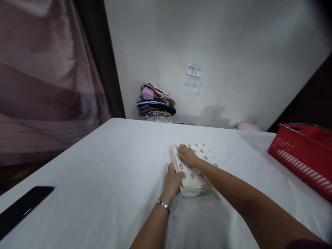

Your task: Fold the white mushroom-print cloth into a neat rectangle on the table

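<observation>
A folded white cloth with grey and red prints (199, 173) lies on the white table (109, 166), a little right of the middle. My left hand (172, 181) curls around the cloth's near left edge, thumb on top. My right hand (187, 155) lies flat on the cloth's top with fingers stretched toward its far left corner. A silver bracelet (164, 205) sits on my left wrist.
A stack of folded colourful clothes (155, 103) stands against the white wall at the table's far edge. A red plastic basket (303, 155) sits at the right. A flat black object (22, 207) lies near the left front edge. Paper notes (193, 77) hang on the wall.
</observation>
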The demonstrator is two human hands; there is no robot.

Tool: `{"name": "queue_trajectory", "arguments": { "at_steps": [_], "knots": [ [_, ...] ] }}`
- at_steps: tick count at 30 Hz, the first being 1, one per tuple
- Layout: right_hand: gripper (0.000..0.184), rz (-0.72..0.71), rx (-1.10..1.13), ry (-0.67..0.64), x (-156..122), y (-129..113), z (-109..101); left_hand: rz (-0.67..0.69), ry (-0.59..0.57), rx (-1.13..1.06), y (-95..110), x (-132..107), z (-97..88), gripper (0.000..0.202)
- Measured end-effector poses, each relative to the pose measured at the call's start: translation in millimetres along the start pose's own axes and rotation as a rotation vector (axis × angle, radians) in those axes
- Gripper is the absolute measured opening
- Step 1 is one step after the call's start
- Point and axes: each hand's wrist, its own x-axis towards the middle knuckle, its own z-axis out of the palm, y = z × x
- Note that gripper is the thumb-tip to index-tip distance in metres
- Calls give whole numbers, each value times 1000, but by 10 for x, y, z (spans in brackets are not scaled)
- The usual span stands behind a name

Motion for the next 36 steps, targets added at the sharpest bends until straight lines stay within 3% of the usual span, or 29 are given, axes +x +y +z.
{"name": "queue_trajectory", "arguments": {
  "at_steps": [3,9,13,17,23,30,32,36],
  "knots": [
    [51,47,-52,30,-298,178,-90,15,-10,15,-22,38,0,73],
    [51,165,-122,51,-789,600,-45,33,-7,50,0,29,-22,70],
    [49,202,103,135,-818,788,-114,29,6,44,14,13,-37,70],
    [55,478,527,246,-931,996,-225,24,20,7,-11,43,-24,74],
    [65,700,780,115,-1137,1164,-251,-37,-19,-122,49,16,-22,78],
    [41,685,1075,-98,-1118,1095,-374,-169,-10,-294,187,-82,-65,95],
    [34,650,1171,-161,-1143,1067,-422,-204,-76,-375,187,-102,-58,87],
    [27,634,1215,-190,-1210,1102,-525,-251,-354,-546,193,-194,0,53]
  ]
}}
